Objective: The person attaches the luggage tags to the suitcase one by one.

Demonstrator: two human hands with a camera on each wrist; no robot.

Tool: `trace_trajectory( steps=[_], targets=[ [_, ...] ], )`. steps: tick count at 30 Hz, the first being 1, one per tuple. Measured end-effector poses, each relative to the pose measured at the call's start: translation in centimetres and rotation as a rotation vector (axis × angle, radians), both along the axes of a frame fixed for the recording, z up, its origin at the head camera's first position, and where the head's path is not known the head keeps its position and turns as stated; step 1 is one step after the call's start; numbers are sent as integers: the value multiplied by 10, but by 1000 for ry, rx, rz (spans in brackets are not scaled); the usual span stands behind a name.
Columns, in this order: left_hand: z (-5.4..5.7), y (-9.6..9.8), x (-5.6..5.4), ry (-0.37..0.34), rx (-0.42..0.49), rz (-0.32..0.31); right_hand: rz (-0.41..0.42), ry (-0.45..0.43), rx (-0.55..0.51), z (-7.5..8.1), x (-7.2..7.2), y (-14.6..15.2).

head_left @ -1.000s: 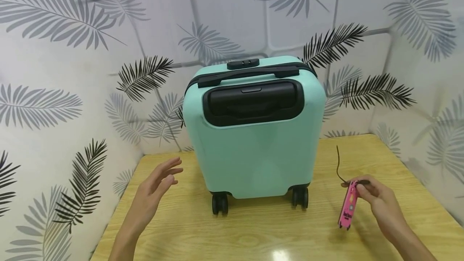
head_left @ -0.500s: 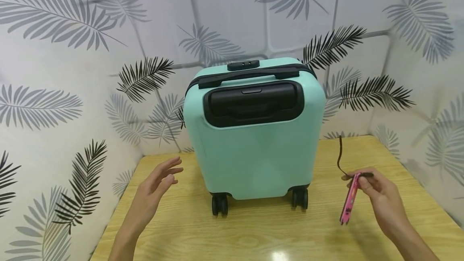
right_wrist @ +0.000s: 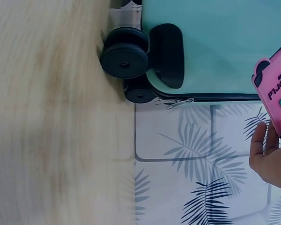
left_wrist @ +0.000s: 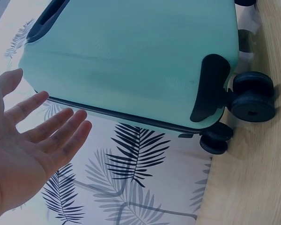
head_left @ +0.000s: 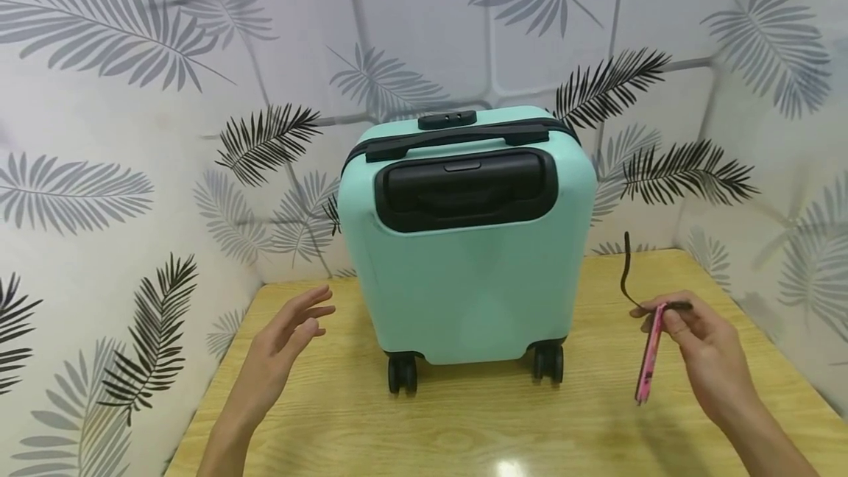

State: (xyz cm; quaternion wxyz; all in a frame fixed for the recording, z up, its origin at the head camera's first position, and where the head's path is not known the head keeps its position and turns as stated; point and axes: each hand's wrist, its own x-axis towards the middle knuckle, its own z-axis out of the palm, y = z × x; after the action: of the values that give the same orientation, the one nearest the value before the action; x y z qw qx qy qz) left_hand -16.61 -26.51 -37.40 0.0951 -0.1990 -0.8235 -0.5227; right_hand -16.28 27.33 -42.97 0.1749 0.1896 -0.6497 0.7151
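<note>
A mint-green suitcase (head_left: 473, 285) stands upright on its black wheels (head_left: 402, 372), its black pull handle (head_left: 467, 186) pushed down into the recess. My right hand (head_left: 705, 348) pinches a pink luggage tag (head_left: 651, 359) by its top end, so it hangs nearly edge-on in the head view with its black strap (head_left: 626, 278) curling upward. In the right wrist view the tag (right_wrist: 276, 86) shows raised black lettering and ear-like corners. My left hand (head_left: 278, 348) is held in the air left of the suitcase, fingers spread, holding nothing; the left wrist view shows its palm (left_wrist: 18, 164).
The suitcase rests on a wood-grain table (head_left: 450, 433). A combination lock (head_left: 447, 120) and a black carry handle (head_left: 457, 140) are on its top. Walls with leaf-print paper (head_left: 424, 20) close off the back and both sides.
My right hand has risen slightly and moved a little right with the luggage tag, which has turned from showing its face to nearly edge-on. The left hand stays put.
</note>
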Motion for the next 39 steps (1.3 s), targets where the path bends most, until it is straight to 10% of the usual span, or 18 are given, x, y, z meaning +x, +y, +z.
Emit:
trace_trajectory(
  steps=[39],
  targets=[
    [28,18,-6,143,81,-80,105,219,-137,76,-14,-22]
  ],
)
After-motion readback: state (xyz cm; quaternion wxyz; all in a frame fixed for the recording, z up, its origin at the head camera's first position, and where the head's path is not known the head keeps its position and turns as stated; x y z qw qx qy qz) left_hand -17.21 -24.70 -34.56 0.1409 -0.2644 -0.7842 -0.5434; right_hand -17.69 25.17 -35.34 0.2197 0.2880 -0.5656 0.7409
